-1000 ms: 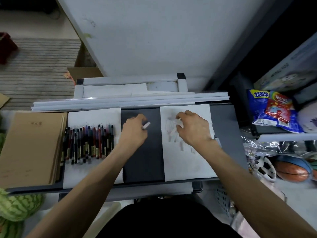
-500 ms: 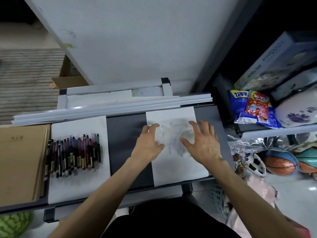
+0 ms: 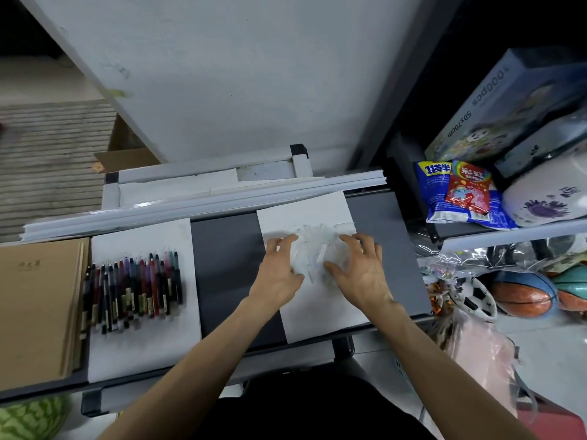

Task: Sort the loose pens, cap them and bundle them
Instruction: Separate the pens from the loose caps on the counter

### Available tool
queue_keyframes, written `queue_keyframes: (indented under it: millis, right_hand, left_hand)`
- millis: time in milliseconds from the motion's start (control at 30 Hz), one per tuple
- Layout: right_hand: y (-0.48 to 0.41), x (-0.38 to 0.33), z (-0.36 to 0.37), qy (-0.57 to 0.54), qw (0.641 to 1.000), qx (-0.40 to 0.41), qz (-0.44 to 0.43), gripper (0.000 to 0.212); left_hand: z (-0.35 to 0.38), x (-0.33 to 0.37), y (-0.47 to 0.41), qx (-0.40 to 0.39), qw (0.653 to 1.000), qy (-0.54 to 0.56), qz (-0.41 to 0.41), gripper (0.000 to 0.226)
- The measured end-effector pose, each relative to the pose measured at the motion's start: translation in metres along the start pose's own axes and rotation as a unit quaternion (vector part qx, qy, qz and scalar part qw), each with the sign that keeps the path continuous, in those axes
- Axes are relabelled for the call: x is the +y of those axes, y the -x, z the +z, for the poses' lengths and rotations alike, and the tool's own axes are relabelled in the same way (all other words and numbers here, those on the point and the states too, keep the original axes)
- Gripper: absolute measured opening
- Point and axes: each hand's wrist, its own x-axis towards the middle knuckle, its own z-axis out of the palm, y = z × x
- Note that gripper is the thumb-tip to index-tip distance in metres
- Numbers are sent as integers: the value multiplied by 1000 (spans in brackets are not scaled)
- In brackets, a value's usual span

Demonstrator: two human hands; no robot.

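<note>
The left hand [image 3: 279, 273] and right hand [image 3: 363, 274] bracket a heap of pen caps [image 3: 313, 249] on the right paper sheet [image 3: 320, 315]. Well apart, on the left paper sheet [image 3: 143, 354], the pens [image 3: 133, 287] lie side by side in a row, with brown notebooks [image 3: 35, 312] just beside them. Long white strips [image 3: 206, 200] run along the far edge of the dark grey tabletop [image 3: 228, 265]. The caps are small clear tubes, blurred together. The pens are slim, with dark and red barrels. Both hands are spread, fingers splayed, fingertips touching the heap's sides.
</note>
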Motion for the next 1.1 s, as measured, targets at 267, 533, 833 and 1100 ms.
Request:
queue_keyframes:
  millis: [267,533,833,1100]
  right_hand:
    - [19,43,-30,-76,994,59,56,49]
    - [31,45,-8,-98,992,51,57,40]
    - [13,54,-13,-27,996,62,63,26]
    - [5,53,-11,-44,994,78,58,15]
  left_hand:
    - [-1,-18,7,5,1000,31,-6,89]
    - [5,-23,3,-27,999,-8,34,96]
    - [-9,-26,-2,-58,996,-30,68,98]
    - [-13,-21,-7,-75,994,-43,75,106]
